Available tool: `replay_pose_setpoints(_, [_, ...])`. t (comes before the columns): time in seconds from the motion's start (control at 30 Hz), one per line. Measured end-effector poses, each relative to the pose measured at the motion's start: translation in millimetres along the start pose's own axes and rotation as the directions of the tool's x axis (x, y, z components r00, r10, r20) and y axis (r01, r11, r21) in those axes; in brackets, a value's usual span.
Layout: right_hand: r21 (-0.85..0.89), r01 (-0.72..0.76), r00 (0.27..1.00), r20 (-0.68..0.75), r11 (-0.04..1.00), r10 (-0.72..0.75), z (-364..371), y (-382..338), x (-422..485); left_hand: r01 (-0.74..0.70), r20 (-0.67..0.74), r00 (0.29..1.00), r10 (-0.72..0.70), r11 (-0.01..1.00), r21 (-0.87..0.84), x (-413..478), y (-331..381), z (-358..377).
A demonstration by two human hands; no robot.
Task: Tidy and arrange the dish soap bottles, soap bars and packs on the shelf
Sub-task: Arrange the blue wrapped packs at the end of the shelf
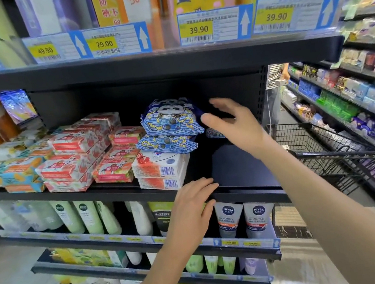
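One blue pack (213, 133) lies mostly hidden behind the blurred right hand (234, 124).

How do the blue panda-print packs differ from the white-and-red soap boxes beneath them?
The blue panda-print soft packs are puffy and crinkled; the white-and-red rectangular soap boxes are flat-sided. The packs lie tilted and askew; the boxes stack squarely. The packs sit on top; the boxes rest on the black shelf. Both are at the row's right end.
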State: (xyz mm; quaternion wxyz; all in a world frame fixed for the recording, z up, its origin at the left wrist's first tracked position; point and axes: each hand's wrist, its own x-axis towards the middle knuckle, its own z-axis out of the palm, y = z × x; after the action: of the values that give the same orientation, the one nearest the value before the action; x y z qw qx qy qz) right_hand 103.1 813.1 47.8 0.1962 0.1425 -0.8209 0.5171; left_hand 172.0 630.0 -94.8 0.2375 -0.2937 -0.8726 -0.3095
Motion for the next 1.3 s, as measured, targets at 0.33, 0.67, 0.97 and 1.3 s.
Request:
replay_pose_setpoints(0.33, [-0.474,-0.16,0.978,0.044,0.866,0.205,-38,95,45,0.038,0.004,0.999,-0.038,0.999,-0.018,1,-2,2])
replay_pose_setpoints(0.67, [-0.653,-0.17,0.951,0.086,0.738,0.296,-25,130,73,0.066,0.017,0.998,-0.066,0.997,-0.035,1,2,-1])
replay_pose_setpoints(0.97, [-0.502,-0.209,0.974,-0.033,0.839,0.223,-34,97,15,0.08,0.014,0.997,-0.08,0.997,-0.013,1,2,-1])
replay_pose_setpoints(1.3, [-0.271,-0.03,0.993,-0.117,0.962,-0.002,-49,55,-112,0.36,0.049,0.929,-0.366,0.866,-0.347,6,48,-28])
